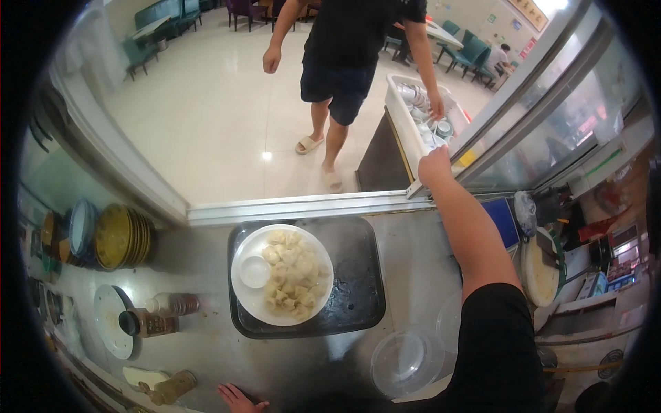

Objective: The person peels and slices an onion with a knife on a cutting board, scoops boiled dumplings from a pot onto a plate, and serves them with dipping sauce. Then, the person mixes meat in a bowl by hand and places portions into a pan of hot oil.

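Observation:
My right arm stretches through the open window to a white bin [418,148] of dishes. My right hand [435,166] is closed at the bin's near edge, close to white dishware [432,141]; what its fingers hold, if anything, is hidden. Low in the view, my left hand [237,399] lies on the steel counter [206,351] with its fingers apart and nothing in them. Between my arms, a black tray [358,275] carries a white plate [246,292] of dumplings [295,272] with a small white dish [255,271] beside them.
A person [358,41] in dark clothes stands beyond the window sill [296,208], one hand over the bin. Stacked yellow plates [124,237], a white plate [112,320], a dark-lidded jar [148,323] and bottles stand left. Clear plastic bowls [406,361] lie near my right arm.

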